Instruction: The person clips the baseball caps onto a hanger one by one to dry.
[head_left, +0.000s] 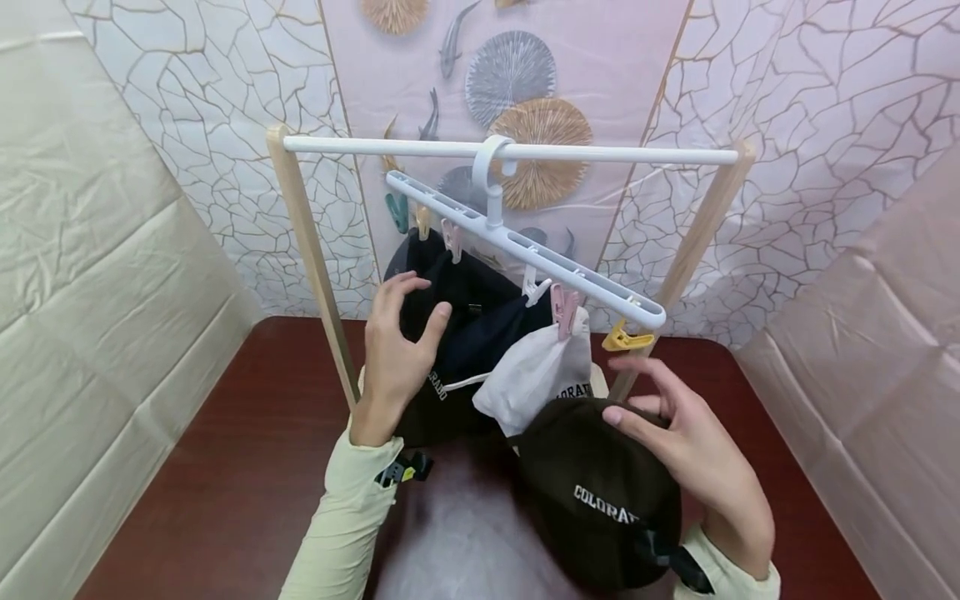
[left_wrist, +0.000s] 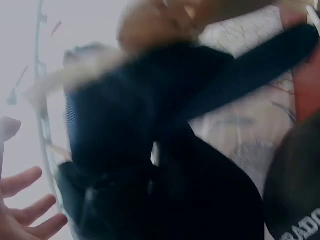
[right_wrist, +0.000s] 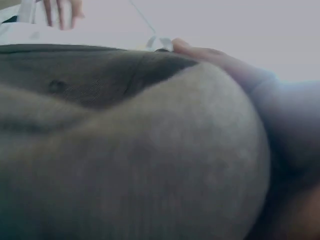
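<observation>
A dark brown baseball cap with white "COLORADO" lettering hangs tilted at the front right. My right hand pinches its upper edge, thumb in front; some fingers are hidden behind it. A yellow clothespin is just above this hand. My left hand is spread in front of the dark caps, fingers apart and holding nothing; in the left wrist view its fingers stand beside dark fabric. A white cap hangs from a pink clothespin. The white clip hanger slants above.
A rack with a white rail and wooden legs carries the hanger by its hook. More clothespins, green, cream and pink, line the hanger. Beneath is a dark red table; patterned cloth walls stand around it.
</observation>
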